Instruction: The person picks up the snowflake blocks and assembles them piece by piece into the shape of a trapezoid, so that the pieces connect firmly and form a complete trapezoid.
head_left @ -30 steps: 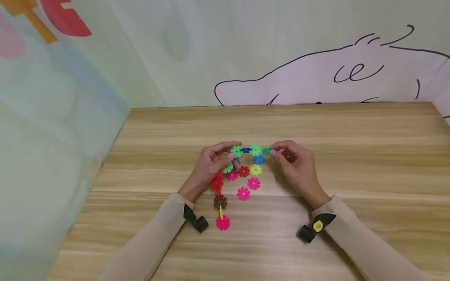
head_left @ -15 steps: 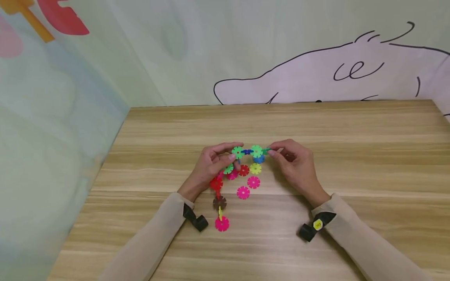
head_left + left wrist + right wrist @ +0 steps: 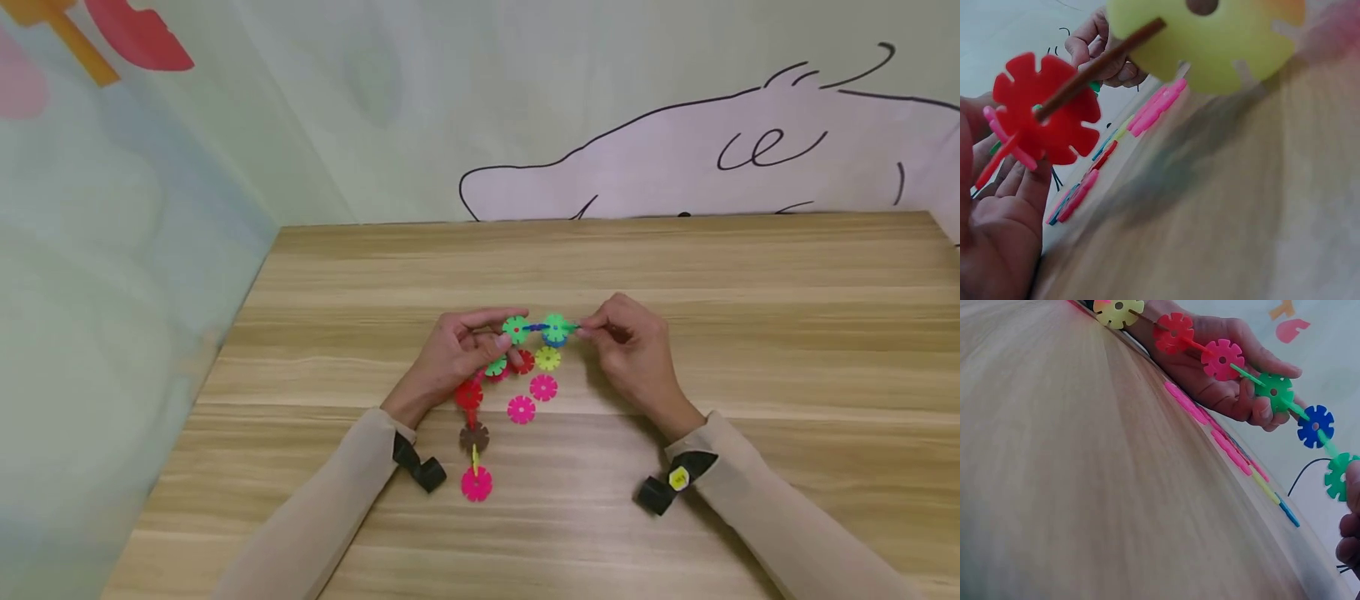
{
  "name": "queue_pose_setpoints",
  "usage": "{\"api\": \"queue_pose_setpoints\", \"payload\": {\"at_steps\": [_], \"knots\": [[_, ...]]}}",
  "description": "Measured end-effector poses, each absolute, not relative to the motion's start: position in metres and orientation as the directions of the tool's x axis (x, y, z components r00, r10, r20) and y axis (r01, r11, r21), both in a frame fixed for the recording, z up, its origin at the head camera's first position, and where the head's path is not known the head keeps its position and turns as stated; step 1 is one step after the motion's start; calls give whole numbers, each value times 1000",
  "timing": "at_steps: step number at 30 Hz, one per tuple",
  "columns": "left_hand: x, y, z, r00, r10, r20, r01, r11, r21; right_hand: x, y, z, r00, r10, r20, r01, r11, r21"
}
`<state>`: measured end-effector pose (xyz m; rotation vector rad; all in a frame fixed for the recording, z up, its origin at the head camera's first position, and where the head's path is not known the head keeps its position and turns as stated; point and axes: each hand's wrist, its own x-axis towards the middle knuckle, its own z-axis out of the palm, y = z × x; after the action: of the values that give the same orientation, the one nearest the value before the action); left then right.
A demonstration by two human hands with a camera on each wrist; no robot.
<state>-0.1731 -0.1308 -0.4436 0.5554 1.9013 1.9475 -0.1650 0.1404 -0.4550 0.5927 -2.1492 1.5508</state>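
Note:
A chain of slotted plastic snowflake discs hangs from my left hand (image 3: 457, 354), which pinches a light green disc (image 3: 516, 330) near its upper end. Down from there the chain runs through a red disc (image 3: 469, 395) and a brown disc (image 3: 474, 437) to a pink disc (image 3: 476, 483). Past my left fingers, a dark blue disc (image 3: 1316, 426) links to another light green disc (image 3: 556, 327). My right hand (image 3: 633, 350) pinches a darker green disc (image 3: 1338, 477) edge-on against that one. Whether their slots are fully engaged I cannot tell.
Loose discs lie flat on the wooden table (image 3: 787, 333) below the hands: a yellow disc (image 3: 548, 359), a red disc (image 3: 525, 361), a blue disc (image 3: 555, 341) and several pink ones, including a pink disc (image 3: 543, 387). A printed wall covering (image 3: 375, 150) stands behind the table.
The darker green disc in my right hand has come left against the light green disc, closing the earlier gap. My left hand and the chain have shifted slightly right.

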Motion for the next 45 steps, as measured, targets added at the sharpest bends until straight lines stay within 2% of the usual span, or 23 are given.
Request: {"api": "queue_pose_setpoints", "payload": {"at_steps": [5, 10, 16, 22, 28, 32, 35, 38, 42, 45], "knots": [[-173, -129, -443, -852, 523, 29, 24, -16, 1000, -165, 141, -457, -809, -106, 578, -581, 281, -764], [-172, -127, -441, -857, 516, 13, 17, 4, 1000, -165, 141, -456, -867, -72, 493, -493, 260, -830], [-171, -124, -435, -882, 471, 1, 55, 102, 993, -169, 143, -452, -904, -90, 419, -427, 126, -895], [-167, -114, -429, -814, 576, -70, -15, 99, 995, -168, 139, -452, -884, -213, 417, -432, 31, -901], [-164, -113, -429, -800, 589, -113, -90, 68, 994, -165, 136, -448, -927, -199, 318, -349, 144, -926], [-167, -119, -427, -794, 597, -118, -168, -27, 985, -166, 137, -448, -951, -171, 258, -297, 266, -917], [-172, -125, -427, -809, 579, -102, -215, -129, 968, -169, 139, -449, -952, -179, 248, -301, 417, -857], [-176, -130, -430, -835, 543, -92, -229, -189, 955, -171, 139, -450, -937, -247, 245, -344, 544, -766], [-177, -135, -436, -863, 499, -82, -225, -234, 946, -173, 136, -448, -908, -355, 222, -407, 619, -672], [-176, -136, -439, -870, 491, -52, -194, -242, 951, -174, 133, -448, -908, -374, 190, -401, 640, -656]]}}
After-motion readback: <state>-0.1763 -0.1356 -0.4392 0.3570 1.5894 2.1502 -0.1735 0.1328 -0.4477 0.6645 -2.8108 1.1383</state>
